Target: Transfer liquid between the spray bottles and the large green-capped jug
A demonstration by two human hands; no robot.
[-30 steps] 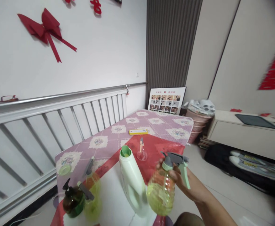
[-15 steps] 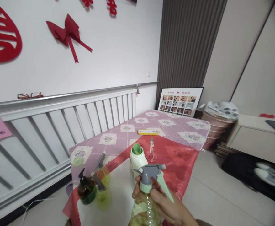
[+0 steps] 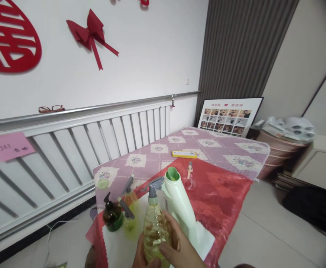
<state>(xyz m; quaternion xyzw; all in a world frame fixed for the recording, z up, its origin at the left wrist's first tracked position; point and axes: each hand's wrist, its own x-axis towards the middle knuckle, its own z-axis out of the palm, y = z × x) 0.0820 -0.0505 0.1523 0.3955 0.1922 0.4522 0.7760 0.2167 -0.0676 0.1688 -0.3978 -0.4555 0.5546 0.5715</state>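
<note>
A clear spray bottle [image 3: 155, 221] of yellowish liquid stands upright in my two hands at the bottom centre. My left hand [image 3: 141, 255], partly cut off by the lower edge, wraps its lower left side. My right hand [image 3: 181, 243] grips the body from the right. Its grey sprayer head sits on a pale green collar above my fingers. Just behind, to the right, is a pale green jug [image 3: 183, 204] with an uncapped green mouth. To the left are a brown pump bottle [image 3: 113, 216], a small yellow spray bottle [image 3: 129, 223] and an orange-tinted spray bottle [image 3: 130, 197].
A red cloth [image 3: 215, 190] and white sheet [image 3: 115, 245] lie over the floral tablecloth [image 3: 176, 140]. On it are a small clear spray bottle [image 3: 190, 181], a yellow box [image 3: 184, 154] and a green cap [image 3: 103, 183]. A radiator [image 3: 101, 137] runs along the left; pink baskets [image 3: 274, 152] stand right.
My right hand has gone from the sprayer neck down to the bottle's body. The bottle has moved left and turned, its trigger no longer facing right. My left hand now shows on it.
</note>
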